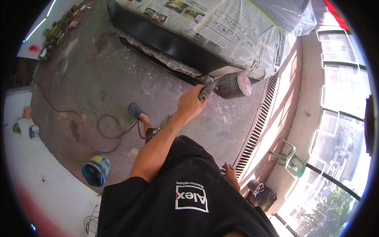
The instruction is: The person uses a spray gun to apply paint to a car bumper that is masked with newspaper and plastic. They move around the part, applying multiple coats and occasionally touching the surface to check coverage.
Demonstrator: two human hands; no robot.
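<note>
My left hand point(192, 100) is closed around the grip of a spray gun point(207, 90), its arm stretched ahead of me. The gun's grey, stained cup point(229, 87) tips to the right and shows a pinkish round end. Just beyond the gun is a dark car bumper point(169, 44), apparently close to it; whether they touch I cannot tell. Taped newspaper point(229, 29) covers the car body above the bumper. My right hand point(229, 172) hangs low by my right side, fingers apart, holding nothing. The gun's nozzle is hard to make out.
A red hose point(103, 152) loops across the stained floor toward my left leg. A blue bucket point(96, 170) stands at left. To the right are a floor grate point(252, 138), a green plastic chair point(290, 160) and a black bag point(263, 198). Clear plastic sheeting point(296, 15) drapes the car.
</note>
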